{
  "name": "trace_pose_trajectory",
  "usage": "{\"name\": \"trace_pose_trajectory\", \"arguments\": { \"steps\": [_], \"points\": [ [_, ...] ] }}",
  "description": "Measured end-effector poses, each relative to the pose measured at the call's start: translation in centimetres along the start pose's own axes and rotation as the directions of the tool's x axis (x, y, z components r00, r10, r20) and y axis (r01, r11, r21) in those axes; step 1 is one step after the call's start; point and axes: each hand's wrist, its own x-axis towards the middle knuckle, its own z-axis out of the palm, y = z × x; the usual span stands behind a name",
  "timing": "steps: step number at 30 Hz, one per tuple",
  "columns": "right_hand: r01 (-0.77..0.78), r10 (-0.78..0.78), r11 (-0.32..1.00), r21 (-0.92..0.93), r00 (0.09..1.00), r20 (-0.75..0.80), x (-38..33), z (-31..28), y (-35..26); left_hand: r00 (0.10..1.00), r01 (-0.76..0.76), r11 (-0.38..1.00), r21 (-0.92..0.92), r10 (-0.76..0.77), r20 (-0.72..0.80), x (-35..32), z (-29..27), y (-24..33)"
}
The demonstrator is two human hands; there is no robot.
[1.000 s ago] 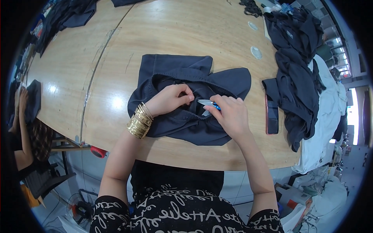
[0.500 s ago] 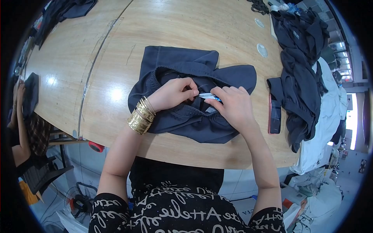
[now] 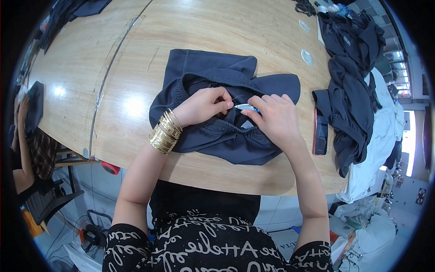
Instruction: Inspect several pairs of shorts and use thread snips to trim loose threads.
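A dark navy garment with a gathered elastic waistband (image 3: 217,63) lies on the table, its waist opening spread toward me. Over that opening my left hand (image 3: 206,105), with gold bangles (image 3: 165,136) on the wrist, pinches thumb and forefinger together. What sits in that pinch is too small to make out. My right hand (image 3: 278,119) is closed around thread snips (image 3: 244,107) with pale blades and a blue handle. The blade tips point left, close to my left fingertips. A small whitish label (image 3: 247,124) shows inside the waist below the snips.
At the right, a phone (image 3: 320,132) in a red-edged case lies beside a heap of dark garments (image 3: 351,90) and white cloth (image 3: 385,131). A seam (image 3: 111,72) crosses the table at left. Beyond it, another person's hands (image 3: 21,109) hold dark fabric.
Both hands stay over the waist opening with only slight shifts. The snips' tips have moved a little up and right, still beside the left fingertips. The garment has barely moved.
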Motion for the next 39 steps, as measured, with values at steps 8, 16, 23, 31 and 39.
{"name": "trace_pose_trajectory", "arguments": {
  "steps": [8, 16, 23, 31, 39],
  "points": [
    [0.004, -0.004, 1.000, 0.018, 1.000, 0.009, -0.32, 0.15, 0.08, 1.000, 0.007, 0.999, -0.032, -0.007, 0.003, 0.02, 0.03, 0.01],
    [0.038, -0.038, 0.999, -0.018, 0.999, 0.001, -0.07, 0.21, -0.17, 1.000, 0.002, 1.000, -0.012, -0.002, 0.005, 0.02, 0.03, -0.12],
    [0.029, -0.027, 0.998, -0.049, 0.999, 0.024, 0.04, -0.30, -0.20, 1.000, 0.004, 1.000, -0.012, -0.004, 0.005, -0.02, 0.05, -0.06],
    [0.037, -0.035, 0.999, -0.034, 0.998, 0.042, 0.11, -0.14, -0.36, 1.000, 0.005, 1.000, -0.003, -0.005, 0.002, 0.00, 0.08, -0.12],
    [0.004, -0.004, 1.000, 0.006, 0.999, 0.048, -0.05, 0.07, -0.25, 1.000, 0.010, 0.999, -0.031, -0.010, 0.006, 0.07, 0.15, -0.27]
  ]
}}
